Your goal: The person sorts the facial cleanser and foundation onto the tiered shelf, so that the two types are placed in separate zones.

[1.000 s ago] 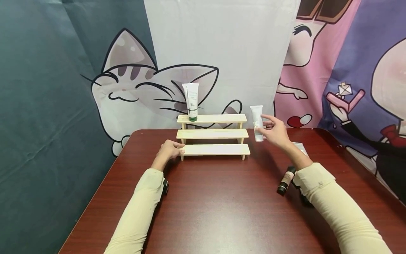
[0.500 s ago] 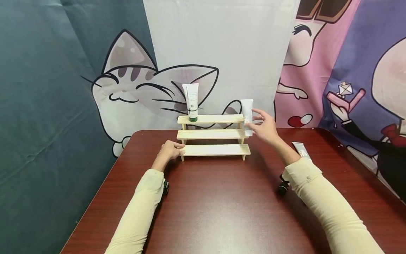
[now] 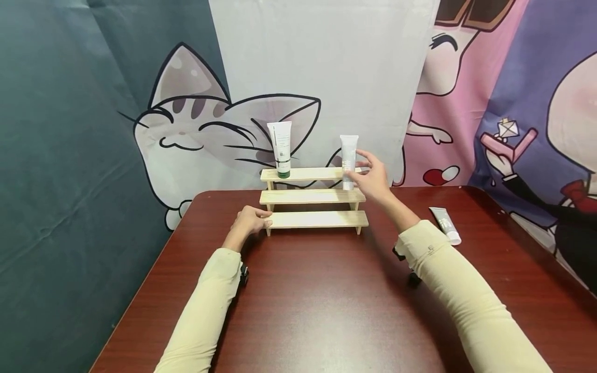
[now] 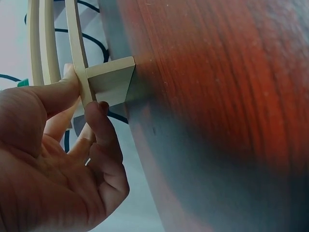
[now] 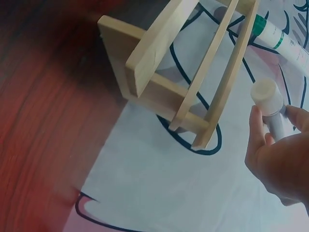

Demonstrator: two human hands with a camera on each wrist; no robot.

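Note:
My left hand pinches the left end of the lowest shelf on a pale wooden three-step rack. The left wrist view has the thumb above that board and a finger below it. In my right hand is a slim whitish squeeze tube, held upright, cap down, between thumb and fingers. It is in front of the right part of the top shelf; in the right wrist view its white cap hangs apart from the rack. A larger white tube with a green cap stands on the top shelf's left part.
A grey tube with a white cap lies on the brown table at right. The black end of a small bottle shows beside the right sleeve, which hides the remainder. A cartoon-printed cloth hangs right behind the rack.
My right hand has carried the slim tube leftward and up, from beside the rack to before its top shelf. The grey tube has come into fuller view. My left hand stays put.

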